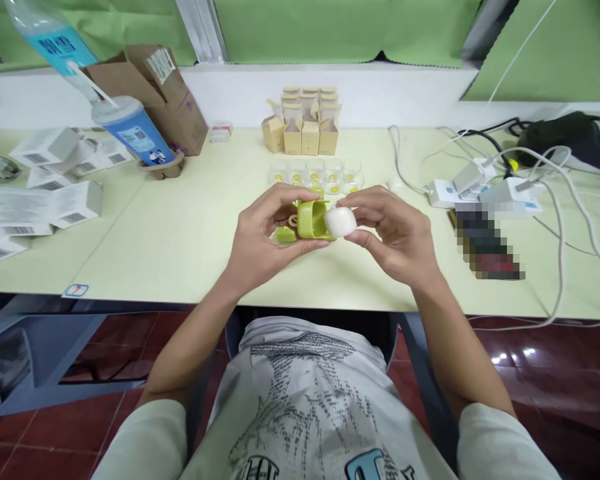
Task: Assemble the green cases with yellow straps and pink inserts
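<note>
Between the thumb and fingers of my left hand (257, 233) is a yellow-green earbud case cover (311, 219). Its open side faces right, and a small ring shows at its left. My right hand (397, 230) pinches a glossy white, rounded earbud case (341, 222) at the mouth of the cover. How far the white case reaches into the cover is hard to make out. A second green piece (286, 234) shows under my left hand, partly hidden by it. Just beyond my hands, clear round cups (315, 173) with yellow marks stand in rows.
Small tan boxes (303, 130) stand against the wall. White cartons (45, 193) lie at the left, near a blue-labelled container (137, 130) and a brown cardboard box (170, 100). At the right are a power strip (445, 193), white cables and a pixelated dark item (487, 243).
</note>
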`<state>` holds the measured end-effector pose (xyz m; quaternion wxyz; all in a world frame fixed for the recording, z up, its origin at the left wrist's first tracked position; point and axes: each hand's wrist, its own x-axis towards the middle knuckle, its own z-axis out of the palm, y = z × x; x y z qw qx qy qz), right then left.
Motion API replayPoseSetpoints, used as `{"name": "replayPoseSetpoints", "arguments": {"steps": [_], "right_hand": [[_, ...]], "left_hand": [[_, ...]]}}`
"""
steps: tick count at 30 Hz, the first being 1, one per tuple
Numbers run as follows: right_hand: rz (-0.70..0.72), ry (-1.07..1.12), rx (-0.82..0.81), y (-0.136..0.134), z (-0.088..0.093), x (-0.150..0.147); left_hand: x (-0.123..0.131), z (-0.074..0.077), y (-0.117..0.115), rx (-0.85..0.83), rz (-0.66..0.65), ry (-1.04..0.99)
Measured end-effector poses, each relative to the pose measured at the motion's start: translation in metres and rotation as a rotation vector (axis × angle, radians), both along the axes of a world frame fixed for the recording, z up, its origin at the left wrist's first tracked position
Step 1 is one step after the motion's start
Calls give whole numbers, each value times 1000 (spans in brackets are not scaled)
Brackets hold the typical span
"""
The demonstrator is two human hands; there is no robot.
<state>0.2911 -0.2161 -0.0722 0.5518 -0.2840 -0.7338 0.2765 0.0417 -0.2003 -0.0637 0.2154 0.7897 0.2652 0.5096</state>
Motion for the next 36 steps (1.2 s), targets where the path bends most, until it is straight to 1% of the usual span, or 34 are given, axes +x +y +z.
{"name": "replayPoseSetpoints", "arguments": {"steps": [3,6,13,16,21,23,25,28,30,33,36], "right_hand": [[-66,-19,31,3,-3,-1],[-76,-6,55,2,-3,-2],[-111,-75,62,-4,7,0],[-123,-84,41,-4,7,0],[-157,-114,9,-3,3,0],[-168,-112,-2,-2,1,-2],[-171,-98,4,-1,0,-5],[-145,-67,61,0,-1,-10],[-122,-57,92,-1,-1,-13],[-127,-63,64,-3,-1,-15],[-146,-47,-5,-3,-2,-14]], "left_hand": [[-2,1,1,25,17,43],[-1,0,2,56,15,45],[4,-4,3,67,51,75],[4,-4,2,73,64,71],[5,-5,3,88,28,31],[6,-6,3,93,35,31],[7,-8,4,90,58,52],[7,-10,6,87,95,78],[7,-12,7,123,77,38],[8,-14,10,159,33,-33],[9,-16,11,107,64,-6]]}}
